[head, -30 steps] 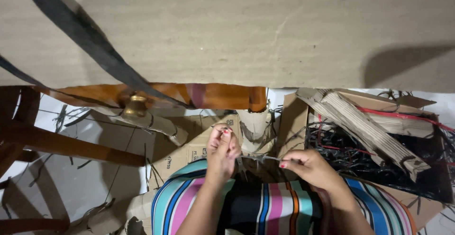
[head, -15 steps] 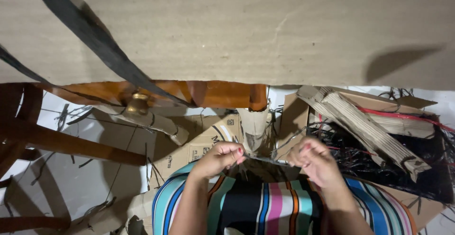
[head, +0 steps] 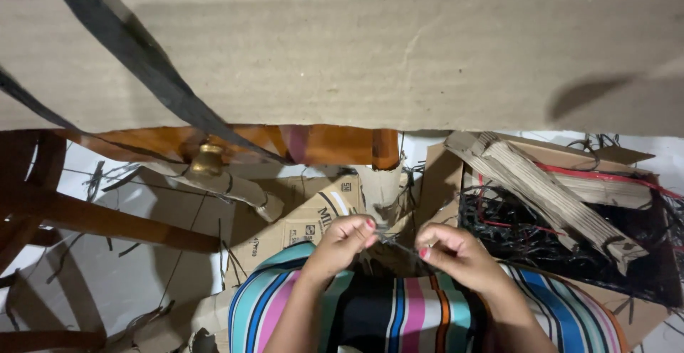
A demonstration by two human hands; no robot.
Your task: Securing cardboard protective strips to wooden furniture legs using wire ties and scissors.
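Since half a second ago our hands have drawn closer together above the striped cloth [head: 420,317]. From the head view, our left hand [head: 342,242] and right hand [head: 456,253] both pinch shut on a thin thread [head: 395,242] stretched between them, over the cloth on our lap. Beyond the cloth lie flattened cardboard [head: 299,217], a box of black strands [head: 570,246], a wooden chair frame [head: 92,217], and a large cardboard sheet [head: 356,54].
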